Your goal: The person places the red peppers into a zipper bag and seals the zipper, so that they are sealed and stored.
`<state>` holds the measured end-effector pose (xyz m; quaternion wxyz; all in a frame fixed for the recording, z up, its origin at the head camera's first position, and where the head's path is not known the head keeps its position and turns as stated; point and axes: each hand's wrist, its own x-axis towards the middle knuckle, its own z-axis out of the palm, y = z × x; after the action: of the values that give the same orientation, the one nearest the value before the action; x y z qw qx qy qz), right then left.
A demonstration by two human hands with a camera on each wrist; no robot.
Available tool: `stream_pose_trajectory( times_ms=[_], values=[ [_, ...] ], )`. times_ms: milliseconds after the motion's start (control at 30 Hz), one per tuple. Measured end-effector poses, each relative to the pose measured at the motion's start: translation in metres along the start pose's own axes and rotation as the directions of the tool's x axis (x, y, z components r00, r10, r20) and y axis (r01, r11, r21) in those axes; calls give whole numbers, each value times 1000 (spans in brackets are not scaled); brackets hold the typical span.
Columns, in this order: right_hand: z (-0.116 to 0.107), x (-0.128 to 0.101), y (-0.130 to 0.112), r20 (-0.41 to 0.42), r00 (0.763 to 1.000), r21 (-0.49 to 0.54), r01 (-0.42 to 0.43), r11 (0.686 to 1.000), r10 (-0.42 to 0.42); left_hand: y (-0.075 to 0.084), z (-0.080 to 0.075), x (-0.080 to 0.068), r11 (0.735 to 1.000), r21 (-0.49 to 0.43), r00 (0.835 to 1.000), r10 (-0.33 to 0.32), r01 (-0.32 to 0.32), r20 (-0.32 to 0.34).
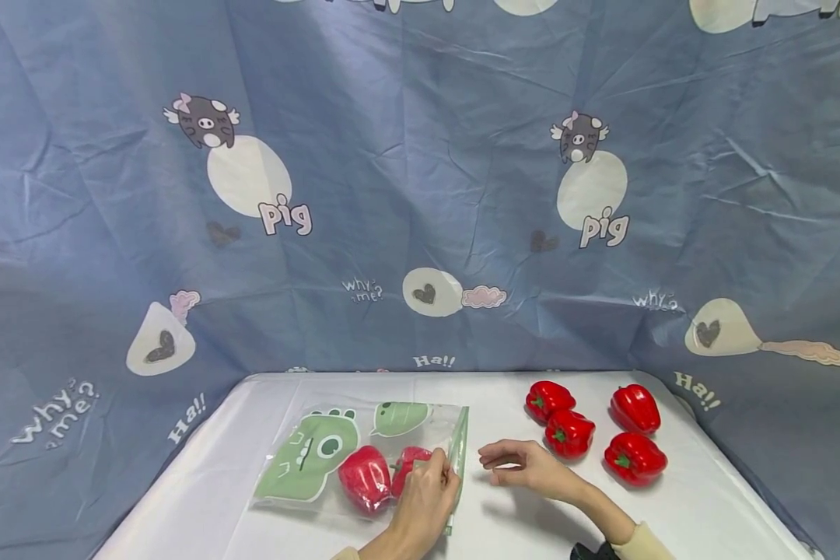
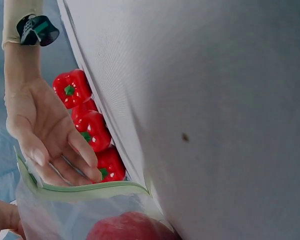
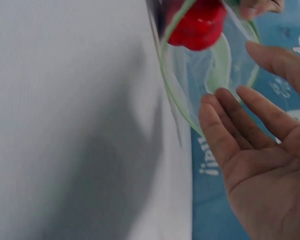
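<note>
While the left hand [image 1: 425, 498] pinches the green zip rim of the clear plastic bag with green dinosaur prints [image 1: 308, 459], lying near the tabletop's front-left edge with two red bell peppers [image 1: 364, 476] inside, the right hand [image 1: 525, 465] hovers empty beside the mouth, fingers relaxed. Four loose red peppers [image 1: 570, 432] wait toward the back-right corner. Holding the rim lifted and taut would likely keep the mouth wide.

Two peppers [image 1: 378, 476] in the bag [image 1: 364, 459] (four [image 1: 591, 432] lie right) on the table [image 1: 707, 498].
</note>
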<state>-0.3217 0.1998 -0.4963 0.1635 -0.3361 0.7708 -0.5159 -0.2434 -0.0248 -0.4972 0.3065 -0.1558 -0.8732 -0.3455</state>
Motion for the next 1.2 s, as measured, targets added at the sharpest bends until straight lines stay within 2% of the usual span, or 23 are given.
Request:
stream_pose_trajectory(
  times_ms=[500,800,967,1067,1200],
  values=[
    [-44,-48,-6,30,993,82,-113,990,110,0,0,-1,1000,-6,1000,11,-11,-2],
    [-69,-75,-11,-1,992,76,-125,989,125,0,0,0,1000,-18,1000,6,-6,-5],
    [-86,-89,-12,-37,997,77,-59,995,62,1,1,0,1000,-6,1000,3,-3,-10],
    [-97,-97,-11,-94,995,37,-11,999,15,0,1,0,1000,-6,1000,10,-10,-16],
    [-111,-109,-8,-166,986,-10,1,1000,-3,-1,1,0,1000,-12,1000,12,-12,-14]
  ],
)
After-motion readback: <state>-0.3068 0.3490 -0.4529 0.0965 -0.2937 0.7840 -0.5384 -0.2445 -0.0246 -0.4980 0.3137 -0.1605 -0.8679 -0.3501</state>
